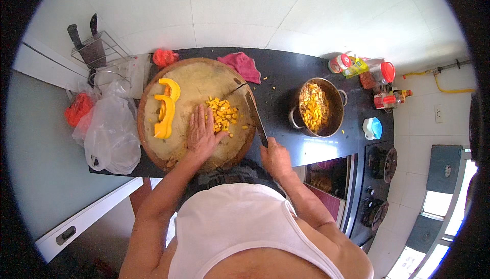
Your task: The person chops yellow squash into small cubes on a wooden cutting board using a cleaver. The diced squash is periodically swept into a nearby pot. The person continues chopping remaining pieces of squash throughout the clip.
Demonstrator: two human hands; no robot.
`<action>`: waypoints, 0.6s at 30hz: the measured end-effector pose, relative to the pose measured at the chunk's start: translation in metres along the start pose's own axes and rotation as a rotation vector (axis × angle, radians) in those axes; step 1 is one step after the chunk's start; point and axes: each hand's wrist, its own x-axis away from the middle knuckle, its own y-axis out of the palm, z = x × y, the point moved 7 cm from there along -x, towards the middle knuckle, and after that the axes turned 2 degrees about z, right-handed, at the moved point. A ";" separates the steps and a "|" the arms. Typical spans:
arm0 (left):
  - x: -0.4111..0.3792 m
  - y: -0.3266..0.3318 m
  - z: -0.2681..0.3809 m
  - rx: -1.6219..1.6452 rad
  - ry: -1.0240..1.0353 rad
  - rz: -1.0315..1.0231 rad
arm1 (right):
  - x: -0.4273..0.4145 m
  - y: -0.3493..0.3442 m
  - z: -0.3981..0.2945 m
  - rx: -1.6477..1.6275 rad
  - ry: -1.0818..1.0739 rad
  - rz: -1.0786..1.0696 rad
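Observation:
A large round wooden chopping board [183, 74] lies before me, with a crack at its upper right edge. Diced pumpkin [224, 115] forms a small heap right of its middle. My left hand [201, 128] rests flat with fingers apart at the left side of the heap. My right hand [276, 157] grips the handle of a kitchen knife [257, 116], whose blade lies along the board's right edge. Curved pumpkin slices [165, 116] sit on the board's left part. Further right stands a metal pot [334, 122] holding diced yellow pieces and paler bits.
A pink cloth [243, 66] and a red plastic bag [164, 57] lie behind the board. White plastic bags [111, 137] and a wire knife rack [111, 51] are at left. Jars [339, 63], a blue-lidded container [372, 128] and a gas stove [369, 191] are at right.

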 end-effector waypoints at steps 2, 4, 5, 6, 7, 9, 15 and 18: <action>-0.015 0.003 0.008 0.019 -0.006 0.001 | 0.000 0.006 -0.009 0.005 -0.020 0.007; -0.020 0.006 0.011 0.120 -0.023 0.010 | -0.003 0.007 -0.024 0.013 -0.065 0.005; -0.021 0.006 0.012 0.212 -0.035 0.017 | -0.005 0.009 -0.027 -0.054 -0.095 -0.005; -0.023 0.008 0.012 0.305 -0.044 0.024 | -0.007 0.011 -0.028 -0.122 -0.123 -0.013; -0.024 0.006 0.009 0.312 -0.031 0.041 | -0.010 0.012 -0.029 -0.190 -0.150 -0.020; -0.027 0.001 0.001 0.329 -0.007 0.074 | -0.014 0.009 -0.023 -0.216 -0.151 0.029; -0.064 0.009 -0.023 0.362 0.007 0.099 | -0.024 0.024 0.029 -0.869 0.256 -0.201; -0.065 0.008 -0.011 0.281 0.091 0.073 | -0.025 0.034 0.043 -0.970 0.301 -0.253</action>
